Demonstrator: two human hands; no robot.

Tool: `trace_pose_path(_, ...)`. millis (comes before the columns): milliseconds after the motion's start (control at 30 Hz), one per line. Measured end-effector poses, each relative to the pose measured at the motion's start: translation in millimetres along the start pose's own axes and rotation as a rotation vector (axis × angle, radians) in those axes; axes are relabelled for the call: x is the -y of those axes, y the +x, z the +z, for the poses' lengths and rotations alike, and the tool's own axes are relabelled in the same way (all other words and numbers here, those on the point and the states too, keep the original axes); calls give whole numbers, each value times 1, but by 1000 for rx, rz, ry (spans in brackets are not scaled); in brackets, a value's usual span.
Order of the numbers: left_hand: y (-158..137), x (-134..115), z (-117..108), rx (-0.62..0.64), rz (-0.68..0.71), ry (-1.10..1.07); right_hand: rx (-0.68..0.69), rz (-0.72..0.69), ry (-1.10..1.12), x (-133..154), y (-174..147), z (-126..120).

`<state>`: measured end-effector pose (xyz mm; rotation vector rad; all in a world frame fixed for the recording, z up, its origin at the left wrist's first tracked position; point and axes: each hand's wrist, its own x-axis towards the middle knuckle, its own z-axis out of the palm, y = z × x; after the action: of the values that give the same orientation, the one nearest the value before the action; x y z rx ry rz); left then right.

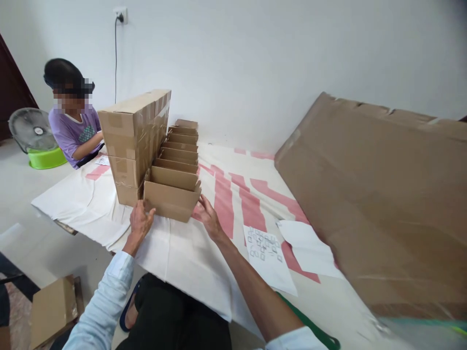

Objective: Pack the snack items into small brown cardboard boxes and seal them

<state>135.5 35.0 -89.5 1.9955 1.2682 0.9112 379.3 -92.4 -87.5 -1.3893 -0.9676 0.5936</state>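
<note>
Boxes with open tops (179, 155) line up on the cloth-covered table (182, 253), just right of a stack of closed cartons (124, 133). At the nearest open box (170, 200), my right hand (208, 216) is loosely open, fingertips by its right side; my left hand (141, 221) curls partway near the left corner, though I cannot tell whether it grips anything.

- front open box (171, 201): bottom inside hidden by its front wall
- l. hand (141, 221) & r. hand (207, 216), either side of box: some fingers hidden, grip unclear
- co-worker (75, 131), far l. of box: hand hidden behind stacked cartons (118, 133)
- paper (268, 253), r. of box: marks too small to read
- cardboard sheet (383, 204), far r. of box: cut off by view edge
</note>
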Motion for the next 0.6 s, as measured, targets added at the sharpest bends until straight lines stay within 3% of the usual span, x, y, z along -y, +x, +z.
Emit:
trace_pose_path(133,-1,-18,20,122,15,80,-88,-12,-18,4,5,0)
trace_pose_path(300,18,-42,40,260,20,126,18,-102,-50,20,20,13)
trace_pose_path(500,29,-50,50,232,-7,139,131,-105,-66,11,24,24)
trace_pose_path(600,42,-52,53,203,-21,118,87,-74,-154,3,18,22)
